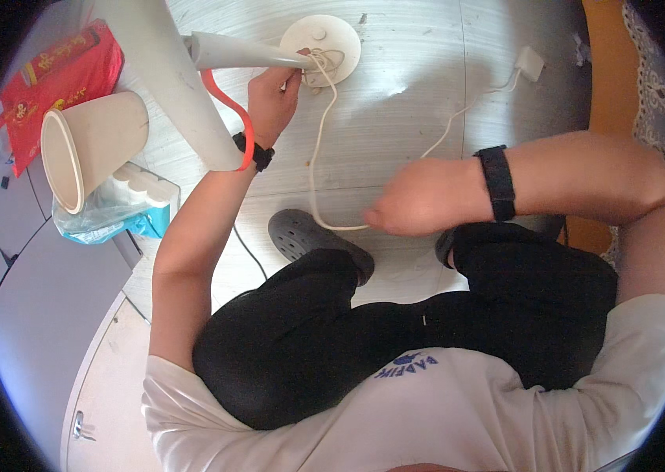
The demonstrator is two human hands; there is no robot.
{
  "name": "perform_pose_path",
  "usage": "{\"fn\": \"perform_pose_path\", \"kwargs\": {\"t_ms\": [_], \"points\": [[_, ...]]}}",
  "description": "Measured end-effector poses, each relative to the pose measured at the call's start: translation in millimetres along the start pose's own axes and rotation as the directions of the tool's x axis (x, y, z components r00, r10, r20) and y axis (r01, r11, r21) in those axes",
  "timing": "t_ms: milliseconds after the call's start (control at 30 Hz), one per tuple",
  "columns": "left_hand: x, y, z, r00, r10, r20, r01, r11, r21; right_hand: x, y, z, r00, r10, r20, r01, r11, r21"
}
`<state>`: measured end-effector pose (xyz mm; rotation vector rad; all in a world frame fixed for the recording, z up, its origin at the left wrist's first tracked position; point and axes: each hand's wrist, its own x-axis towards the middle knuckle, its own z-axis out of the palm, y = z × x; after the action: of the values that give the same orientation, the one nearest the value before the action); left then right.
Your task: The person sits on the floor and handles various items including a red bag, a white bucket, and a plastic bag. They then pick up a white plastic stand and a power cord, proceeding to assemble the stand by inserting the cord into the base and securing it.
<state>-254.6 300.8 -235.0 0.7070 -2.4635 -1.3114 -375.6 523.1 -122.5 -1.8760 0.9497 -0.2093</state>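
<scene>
Head view, as I monitor it remotely. Landmark: the round white plastic base (340,43) standing on the pale floor.

Step in hand, by my judgement: the thin white power cord (313,157) is being gathered into loops where the pale grey tapered stem (238,53) meets the base.

- The left hand (273,98) lies just below and left of the base. Its fingers are curled shut on the stem end and on the cord loops bunched there.
- The right hand (419,197) is well below and to the right of the base. Its fingers are pressed together, pinching the cord at the bottom of a slack bend.
- The cord runs down from the base to that pinch. A second stretch rises to the small white plug block (531,63), which lies on the floor to the right of the base.

The next move, I judge, calls for keeping the left-hand loops pinned and the cord taut.

Count:
- One base, one stem, one cord and one plug block.
- Two hands, each with a black wristband.
- One orange strap (226,102).
- One grey perforated clog (309,240) in clear view.

Far left of the base, on the grey table (33,315), are one beige paper cup (92,145) on its side and one red printed packet (65,79).
</scene>
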Motion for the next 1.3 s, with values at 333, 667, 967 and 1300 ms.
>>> {"fn": "perform_pose_path", "kwargs": {"t_ms": [333,667,967,1300], "points": [[-17,-16,-7,0.982,0.119,0.148,-0.096,0.983,-0.153,93,26,-52,0.815,0.111,-0.569,0.048,0.965,0.257],[-30,-19,-14,0.982,-0.095,0.162,0.150,0.915,-0.374,97,56,-35,0.724,0.370,-0.583,0.014,0.836,0.549],[-18,-29,-19,0.907,-0.307,0.289,0.378,0.896,-0.235,7,119,17,0.976,0.158,0.152,-0.160,0.987,0.006],[-7,-9,-5,0.928,-0.320,0.192,0.359,0.906,-0.225,-79,203,-74,0.414,0.881,-0.230,-0.904,0.428,0.011]]}}
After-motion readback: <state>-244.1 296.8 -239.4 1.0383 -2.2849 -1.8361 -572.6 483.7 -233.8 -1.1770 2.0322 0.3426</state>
